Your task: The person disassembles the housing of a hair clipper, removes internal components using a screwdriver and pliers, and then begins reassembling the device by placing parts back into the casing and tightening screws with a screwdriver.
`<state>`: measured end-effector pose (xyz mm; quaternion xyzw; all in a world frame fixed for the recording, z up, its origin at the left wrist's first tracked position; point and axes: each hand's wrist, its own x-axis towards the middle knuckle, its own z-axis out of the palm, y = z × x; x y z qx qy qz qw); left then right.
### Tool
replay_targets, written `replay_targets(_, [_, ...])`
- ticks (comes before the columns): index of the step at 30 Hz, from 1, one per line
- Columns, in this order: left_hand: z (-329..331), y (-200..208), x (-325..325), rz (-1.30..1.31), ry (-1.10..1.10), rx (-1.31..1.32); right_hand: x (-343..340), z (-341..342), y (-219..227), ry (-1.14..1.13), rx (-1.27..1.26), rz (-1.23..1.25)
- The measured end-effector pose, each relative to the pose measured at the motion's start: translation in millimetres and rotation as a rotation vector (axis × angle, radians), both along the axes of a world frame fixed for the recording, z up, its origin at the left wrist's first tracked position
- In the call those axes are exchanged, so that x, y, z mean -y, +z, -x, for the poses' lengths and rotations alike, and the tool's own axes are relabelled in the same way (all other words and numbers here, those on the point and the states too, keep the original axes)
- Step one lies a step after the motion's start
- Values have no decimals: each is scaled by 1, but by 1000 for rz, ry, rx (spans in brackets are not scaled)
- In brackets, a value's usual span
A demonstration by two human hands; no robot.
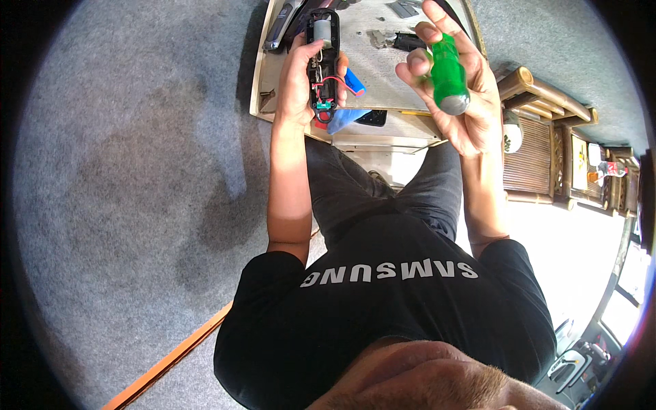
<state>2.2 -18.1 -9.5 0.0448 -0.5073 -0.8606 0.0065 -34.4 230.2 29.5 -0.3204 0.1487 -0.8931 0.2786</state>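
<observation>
My left hand (294, 85) is closed round an opened black device housing (333, 60), held upright over the table. Inside the housing sit a grey cylindrical motor (322, 30), thin wires and a small green circuit board (324, 105). A blue cylindrical battery (354, 82) hangs out at its right side on a red wire, close to my left fingertips. To the right, my right hand (478, 96) grips a screwdriver by its translucent green handle (447, 72), the silver butt end toward me. Its shaft is hidden from view. Some right fingers are loosely raised.
Both hands are above a small pale table (369, 143) with an open drawer-like front, where a dark phone-like object (372, 118) and a blue item lie. Black parts (408, 42) rest behind. A bamboo chair (529, 154) stands at the right; grey carpet (137, 171) spreads left.
</observation>
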Motion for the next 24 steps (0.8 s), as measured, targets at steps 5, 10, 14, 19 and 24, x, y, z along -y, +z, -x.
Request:
replay_targets(5, [-6,17,-12,179,56,-79,6,-12,12,-227,-117,-132])
replay_targets(10, [-5,17,-13,206,68,-46,18,-8,-7,-403,-309,-234])
replay_targets(14, [-7,19,-14,196,81,-27,13,-9,1,-612,-356,-508])
replay_targets(19, [-8,21,-18,227,88,-29,18,-9,2,-901,-724,-805])
replay_targets(24, [-6,13,-16,131,10,-107,28,-10,1,-1013,-672,-820])
